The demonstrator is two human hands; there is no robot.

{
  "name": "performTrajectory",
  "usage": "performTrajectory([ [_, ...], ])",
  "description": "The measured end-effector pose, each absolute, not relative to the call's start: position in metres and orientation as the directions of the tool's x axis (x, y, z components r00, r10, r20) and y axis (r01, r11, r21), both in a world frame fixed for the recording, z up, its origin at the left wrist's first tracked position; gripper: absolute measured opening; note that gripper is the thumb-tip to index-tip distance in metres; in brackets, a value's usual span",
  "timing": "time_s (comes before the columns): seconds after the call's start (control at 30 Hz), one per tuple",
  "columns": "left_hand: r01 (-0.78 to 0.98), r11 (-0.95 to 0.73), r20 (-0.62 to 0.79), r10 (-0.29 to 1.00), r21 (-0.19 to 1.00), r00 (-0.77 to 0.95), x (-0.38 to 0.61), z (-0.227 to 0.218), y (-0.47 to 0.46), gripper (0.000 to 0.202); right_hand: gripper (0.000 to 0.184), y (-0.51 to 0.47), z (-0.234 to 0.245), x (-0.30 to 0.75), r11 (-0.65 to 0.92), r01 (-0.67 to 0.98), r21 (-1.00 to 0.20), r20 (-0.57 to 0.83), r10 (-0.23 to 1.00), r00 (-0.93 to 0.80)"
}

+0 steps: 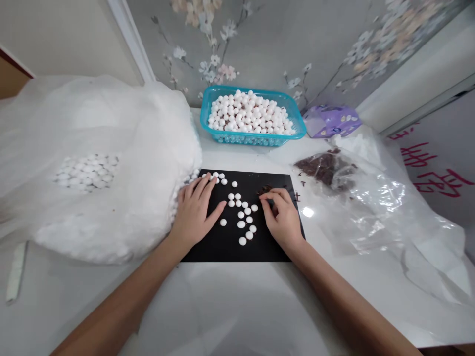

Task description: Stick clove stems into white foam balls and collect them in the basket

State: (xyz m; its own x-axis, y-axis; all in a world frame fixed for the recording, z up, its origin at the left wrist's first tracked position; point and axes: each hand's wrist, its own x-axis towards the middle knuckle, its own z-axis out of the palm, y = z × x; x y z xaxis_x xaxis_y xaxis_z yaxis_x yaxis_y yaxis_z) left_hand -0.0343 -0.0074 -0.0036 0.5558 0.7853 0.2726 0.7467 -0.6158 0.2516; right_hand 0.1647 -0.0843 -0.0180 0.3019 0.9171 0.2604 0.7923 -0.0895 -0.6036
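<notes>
My left hand point(195, 210) lies over the left edge of a black mat point(222, 249), its fingers stretched and thumb apart. Its fingertips touch or nearly touch several small white balls point(224, 182) at the mat's upper left. My right hand point(282, 217) is over the mat's right side, thumb and forefinger pinched together beside a small heap of dark brown bits point(264, 189). Whatever sits in that pinch is too small to make out. Between the hands lie loose white balls point(241, 224), some with brown bits showing at their edges.
A blue basket point(256, 140) heaped with white balls stands behind the mat. At left bulges a large white bag point(111, 217) of balls. To the right are a clear plastic bag point(378, 212) with dark brown pieces point(322, 165) and a purple packet point(332, 121) by the wall.
</notes>
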Motion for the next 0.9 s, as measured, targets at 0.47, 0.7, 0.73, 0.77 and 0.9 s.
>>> performTrajectory([
  [0.47, 0.744, -0.602, 0.329, 0.792, 0.289, 0.513, -0.0356, -0.0061, -0.0068, 0.032, 0.011, -0.0867, -0.0162, 0.1667, 0.002, 0.678, -0.735, 0.326, 0.878, 0.351],
  [0.7, 0.765, -0.584, 0.299, 0.806, 0.271, 0.510, -0.0350, -0.0066, -0.0064, 0.028, 0.014, -0.0877, -0.0165, 0.1670, 0.018, 0.664, -0.748, 0.339, 0.869, 0.359],
  [0.73, 0.750, -0.598, 0.302, 0.798, 0.282, 0.522, -0.0350, -0.0061, -0.0065, 0.029, 0.014, -0.0882, -0.0168, 0.1671, 0.011, 0.662, -0.749, 0.340, 0.864, 0.371],
  [0.77, 0.733, -0.615, 0.302, 0.786, 0.290, 0.540, -0.0351, -0.0056, -0.0064, 0.029, 0.013, -0.0886, -0.0171, 0.1671, 0.005, 0.658, -0.753, 0.341, 0.858, 0.384],
  [0.9, 0.681, -0.664, 0.281, 0.747, 0.308, 0.602, -0.0356, -0.0052, -0.0058, 0.025, 0.012, -0.0881, -0.0174, 0.1667, 0.008, 0.633, -0.774, 0.337, 0.852, 0.401],
])
